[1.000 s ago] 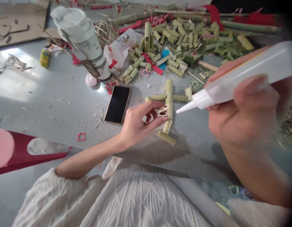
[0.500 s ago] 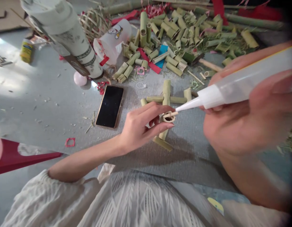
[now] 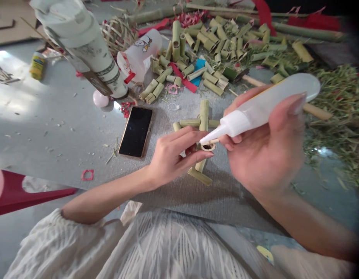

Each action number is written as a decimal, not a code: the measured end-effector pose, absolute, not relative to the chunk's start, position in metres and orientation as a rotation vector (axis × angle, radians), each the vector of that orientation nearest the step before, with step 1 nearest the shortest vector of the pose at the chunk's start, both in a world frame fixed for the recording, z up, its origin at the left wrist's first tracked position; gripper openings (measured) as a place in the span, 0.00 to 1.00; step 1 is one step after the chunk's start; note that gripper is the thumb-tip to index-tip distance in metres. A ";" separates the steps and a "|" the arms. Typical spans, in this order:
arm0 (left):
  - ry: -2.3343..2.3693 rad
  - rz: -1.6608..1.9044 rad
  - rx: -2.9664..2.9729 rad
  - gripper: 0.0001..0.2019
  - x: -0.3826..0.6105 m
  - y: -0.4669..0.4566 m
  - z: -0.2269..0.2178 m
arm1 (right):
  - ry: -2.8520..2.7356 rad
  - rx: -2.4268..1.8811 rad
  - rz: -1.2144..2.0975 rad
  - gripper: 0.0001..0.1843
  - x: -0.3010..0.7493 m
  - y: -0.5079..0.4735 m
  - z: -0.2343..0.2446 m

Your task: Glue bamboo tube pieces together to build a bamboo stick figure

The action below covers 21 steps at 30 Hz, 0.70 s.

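My left hand (image 3: pixel 176 157) pinches a short bamboo tube (image 3: pixel 209 147) between thumb and fingers, its open end facing up. A thin stick (image 3: pixel 213 142) lies across that end. In my right hand (image 3: pixel 266 151) is a white glue bottle (image 3: pixel 261 106), tilted so its narrow nozzle points down and left. The nozzle tip is at the tube's rim, by my left fingertips; whether it touches is hard to tell. Beneath my hands lies a cross-like figure of joined bamboo pieces (image 3: pixel 204 112), partly hidden by the bottle and my left hand.
A black phone (image 3: pixel 135 131) lies left of the bamboo figure. A large white tumbler (image 3: pixel 89 50) and a frosted cup (image 3: pixel 141 54) stand and lie behind it. Many cut bamboo pieces (image 3: pixel 211 79) are heaped at the back, with green shavings (image 3: pixel 339 128) at the right.
My right hand has moved left with the glue bottle, bringing its nozzle from the stick's right end to the tube's left rim. My left hand stays nearly still.
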<state>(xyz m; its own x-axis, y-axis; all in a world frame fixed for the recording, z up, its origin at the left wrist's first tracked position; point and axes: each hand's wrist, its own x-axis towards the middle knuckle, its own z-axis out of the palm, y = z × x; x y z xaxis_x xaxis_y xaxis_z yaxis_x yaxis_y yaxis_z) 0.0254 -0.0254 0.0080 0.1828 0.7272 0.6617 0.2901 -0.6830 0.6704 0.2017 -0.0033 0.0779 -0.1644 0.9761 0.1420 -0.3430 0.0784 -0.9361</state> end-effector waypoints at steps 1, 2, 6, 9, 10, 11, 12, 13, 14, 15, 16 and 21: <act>0.959 1.510 2.069 0.15 0.026 -0.025 0.008 | -1.126 -0.776 1.405 0.15 0.201 -0.003 0.078; 0.962 1.513 2.066 0.15 0.026 -0.025 0.008 | -1.118 -0.783 1.408 0.14 0.200 -0.003 0.077; 0.959 1.518 2.071 0.15 0.026 -0.025 0.008 | -1.104 -0.709 1.329 0.15 0.197 0.000 0.071; 0.963 1.517 2.075 0.16 0.026 -0.026 0.008 | -1.133 -0.692 1.255 0.18 0.195 0.003 0.067; 0.963 1.522 2.070 0.16 0.026 -0.026 0.008 | -1.146 -0.711 1.243 0.18 0.194 0.003 0.067; 0.963 1.529 2.065 0.16 0.027 -0.026 0.008 | -1.153 -0.720 1.226 0.18 0.194 0.003 0.067; 0.963 1.531 2.063 0.16 0.027 -0.026 0.008 | -1.158 -0.723 1.210 0.19 0.193 0.002 0.067; 0.963 1.530 2.063 0.16 0.027 -0.026 0.009 | -1.161 -0.722 1.193 0.19 0.192 0.002 0.067; 0.962 1.527 2.064 0.16 0.027 -0.026 0.009 | -1.165 -0.725 1.184 0.19 0.192 0.001 0.067; 0.960 1.523 2.064 0.15 0.027 -0.026 0.009 | -1.169 -0.727 1.177 0.19 0.192 0.001 0.067; 0.954 1.522 2.063 0.15 0.027 -0.026 0.009 | -1.169 -0.727 1.169 0.19 0.192 0.001 0.067; 0.926 1.535 2.048 0.14 0.027 -0.026 0.009 | -1.167 -0.740 1.162 0.18 0.193 -0.002 0.064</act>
<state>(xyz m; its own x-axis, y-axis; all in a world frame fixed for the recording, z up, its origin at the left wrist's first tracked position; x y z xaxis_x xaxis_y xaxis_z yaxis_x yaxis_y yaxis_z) 0.0266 -0.0258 0.0089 0.1699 0.7198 0.6730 0.2599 -0.6915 0.6740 0.1928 -0.0015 0.0644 -0.0259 0.9525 0.3034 -0.2992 0.2821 -0.9115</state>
